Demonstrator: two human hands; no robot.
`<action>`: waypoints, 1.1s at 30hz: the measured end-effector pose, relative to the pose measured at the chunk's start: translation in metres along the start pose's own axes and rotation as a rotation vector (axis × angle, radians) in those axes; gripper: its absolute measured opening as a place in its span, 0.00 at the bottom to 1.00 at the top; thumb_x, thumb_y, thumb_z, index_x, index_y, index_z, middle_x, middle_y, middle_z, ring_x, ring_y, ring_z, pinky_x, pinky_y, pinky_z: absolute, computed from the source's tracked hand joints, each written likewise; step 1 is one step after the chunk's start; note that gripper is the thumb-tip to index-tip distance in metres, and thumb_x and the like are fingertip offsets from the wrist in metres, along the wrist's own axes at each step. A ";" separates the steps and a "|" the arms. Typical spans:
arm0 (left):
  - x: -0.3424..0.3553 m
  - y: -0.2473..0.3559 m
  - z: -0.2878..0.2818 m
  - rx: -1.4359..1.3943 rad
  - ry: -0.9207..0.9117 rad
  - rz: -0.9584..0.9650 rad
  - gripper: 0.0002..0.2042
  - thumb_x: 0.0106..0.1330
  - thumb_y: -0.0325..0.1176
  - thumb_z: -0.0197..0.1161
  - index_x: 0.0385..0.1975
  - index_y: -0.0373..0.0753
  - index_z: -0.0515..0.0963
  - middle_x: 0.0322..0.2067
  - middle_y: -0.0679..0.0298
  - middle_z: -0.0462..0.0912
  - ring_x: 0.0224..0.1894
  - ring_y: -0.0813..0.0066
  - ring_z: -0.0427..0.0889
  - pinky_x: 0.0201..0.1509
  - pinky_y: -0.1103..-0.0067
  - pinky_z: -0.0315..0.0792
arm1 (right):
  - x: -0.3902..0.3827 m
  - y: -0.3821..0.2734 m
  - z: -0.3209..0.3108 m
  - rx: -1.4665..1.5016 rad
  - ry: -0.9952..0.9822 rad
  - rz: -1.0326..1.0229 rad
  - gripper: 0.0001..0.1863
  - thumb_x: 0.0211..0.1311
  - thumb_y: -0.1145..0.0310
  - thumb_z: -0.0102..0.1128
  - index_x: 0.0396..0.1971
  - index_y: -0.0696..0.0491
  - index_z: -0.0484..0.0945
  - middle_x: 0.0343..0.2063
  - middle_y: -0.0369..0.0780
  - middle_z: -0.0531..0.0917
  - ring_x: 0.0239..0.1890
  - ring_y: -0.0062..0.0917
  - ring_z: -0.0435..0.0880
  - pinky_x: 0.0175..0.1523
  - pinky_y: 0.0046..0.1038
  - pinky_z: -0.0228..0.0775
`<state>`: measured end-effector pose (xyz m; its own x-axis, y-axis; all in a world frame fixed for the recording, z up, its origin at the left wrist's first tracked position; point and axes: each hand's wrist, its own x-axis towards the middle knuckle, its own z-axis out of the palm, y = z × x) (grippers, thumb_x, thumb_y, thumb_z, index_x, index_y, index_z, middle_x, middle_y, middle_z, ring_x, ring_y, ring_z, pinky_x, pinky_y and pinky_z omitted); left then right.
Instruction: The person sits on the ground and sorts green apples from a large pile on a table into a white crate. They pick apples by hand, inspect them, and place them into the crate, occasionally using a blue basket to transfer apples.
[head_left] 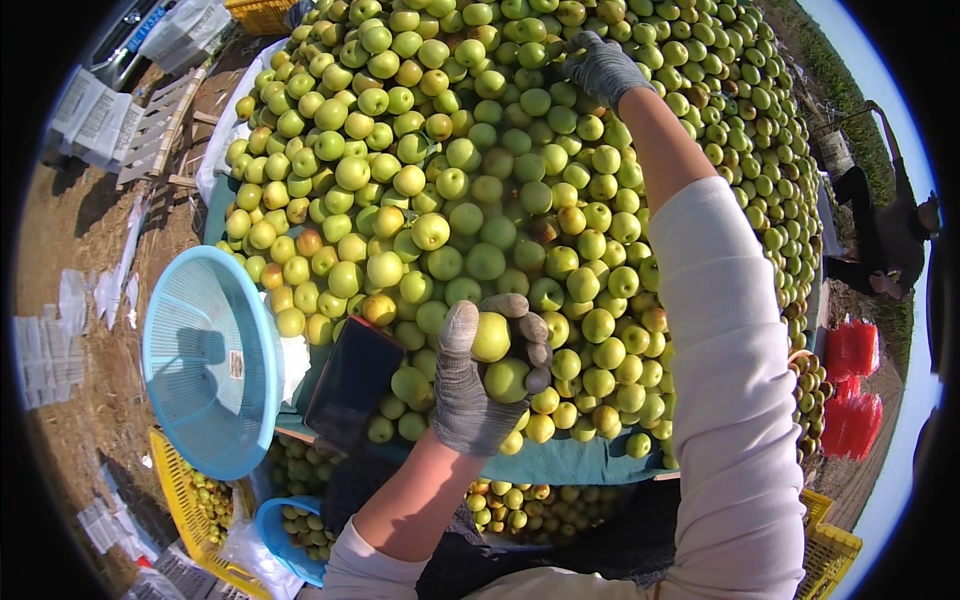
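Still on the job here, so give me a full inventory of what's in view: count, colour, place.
Fruit: uncountable, mostly green, heaped across the centre
Mesh basket: one, light blue, left
Flat device: one, dark, beside the basket
Cloth: one, teal, under the heap
Basin: one, blue, lower left
Crates: three, yellow, top left, lower left, lower right
Stacks: several, whitish, left
Pallet: one, greyish, upper left
Vehicle: one, partly visible, top left
Bundles: at least two, red, right
Another person: one, dark-clothed, right
Left hand: one, grey-gloved, lower centre, holding two fruit
Right hand: one, grey-gloved, top centre
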<state>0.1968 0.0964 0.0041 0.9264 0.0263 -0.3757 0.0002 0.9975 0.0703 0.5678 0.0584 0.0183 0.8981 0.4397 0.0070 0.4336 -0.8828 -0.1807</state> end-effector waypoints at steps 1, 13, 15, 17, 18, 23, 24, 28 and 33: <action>0.000 -0.002 0.000 -0.047 0.026 0.001 0.25 0.66 0.57 0.52 0.47 0.39 0.72 0.33 0.62 0.80 0.31 0.73 0.77 0.26 0.80 0.73 | -0.008 0.000 -0.007 -0.045 -0.068 -0.046 0.19 0.61 0.57 0.56 0.51 0.42 0.75 0.54 0.44 0.75 0.53 0.38 0.77 0.57 0.37 0.71; 0.003 0.000 0.002 -0.281 -0.114 -0.015 0.32 0.62 0.61 0.54 0.63 0.53 0.63 0.63 0.55 0.63 0.61 0.50 0.69 0.53 0.56 0.75 | -0.128 -0.014 -0.042 0.742 -0.645 -0.263 0.21 0.61 0.53 0.62 0.46 0.53 0.78 0.36 0.38 0.83 0.36 0.20 0.80 0.45 0.28 0.74; 0.000 0.000 0.004 -0.259 -0.135 -0.039 0.31 0.65 0.58 0.51 0.62 0.47 0.63 0.57 0.56 0.69 0.51 0.58 0.77 0.43 0.66 0.81 | -0.072 -0.015 -0.018 0.751 -0.001 -0.121 0.20 0.61 0.54 0.60 0.46 0.53 0.78 0.34 0.41 0.84 0.36 0.27 0.83 0.46 0.31 0.75; 0.000 0.001 0.006 -0.160 -0.163 -0.039 0.29 0.65 0.57 0.52 0.59 0.44 0.67 0.53 0.55 0.71 0.42 0.65 0.78 0.31 0.76 0.80 | -0.015 -0.003 -0.006 0.417 0.383 -0.067 0.19 0.60 0.57 0.59 0.48 0.50 0.77 0.38 0.44 0.84 0.43 0.34 0.84 0.49 0.36 0.75; -0.004 0.000 0.007 -0.093 -0.077 -0.006 0.27 0.64 0.55 0.54 0.57 0.43 0.69 0.49 0.55 0.73 0.36 0.70 0.76 0.25 0.80 0.77 | 0.011 0.001 0.001 0.301 0.455 -0.101 0.20 0.60 0.59 0.58 0.51 0.49 0.76 0.41 0.45 0.82 0.44 0.35 0.82 0.51 0.34 0.74; -0.005 0.004 0.005 -0.131 -0.036 0.033 0.25 0.63 0.54 0.56 0.51 0.41 0.72 0.46 0.55 0.75 0.32 0.72 0.76 0.23 0.80 0.75 | 0.043 0.003 0.031 -0.022 0.354 -0.117 0.19 0.61 0.56 0.56 0.53 0.38 0.73 0.55 0.47 0.71 0.56 0.42 0.74 0.59 0.40 0.68; -0.005 0.005 0.004 -0.136 -0.035 0.031 0.25 0.63 0.54 0.56 0.51 0.41 0.73 0.46 0.55 0.75 0.31 0.72 0.76 0.23 0.80 0.75 | 0.037 0.000 0.030 -0.064 0.346 -0.065 0.19 0.62 0.57 0.55 0.53 0.39 0.73 0.55 0.47 0.71 0.53 0.43 0.76 0.57 0.41 0.71; -0.003 0.004 0.003 -0.082 -0.104 0.045 0.25 0.63 0.53 0.57 0.50 0.39 0.73 0.44 0.54 0.76 0.29 0.72 0.76 0.23 0.79 0.75 | -0.007 -0.007 0.017 -0.238 0.221 0.049 0.18 0.59 0.58 0.58 0.49 0.42 0.74 0.52 0.43 0.75 0.46 0.42 0.80 0.50 0.41 0.74; -0.005 -0.003 0.006 -0.093 -0.086 0.009 0.25 0.64 0.55 0.55 0.51 0.39 0.72 0.45 0.56 0.76 0.30 0.73 0.76 0.23 0.80 0.75 | -0.024 -0.031 0.003 -0.101 0.342 -0.137 0.10 0.57 0.59 0.59 0.35 0.46 0.81 0.29 0.41 0.84 0.36 0.38 0.83 0.41 0.39 0.76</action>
<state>0.1946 0.0927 0.0112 0.9551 0.0336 -0.2942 -0.0394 0.9991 -0.0138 0.5325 0.0759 0.0203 0.7966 0.4888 0.3557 0.5409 -0.8391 -0.0581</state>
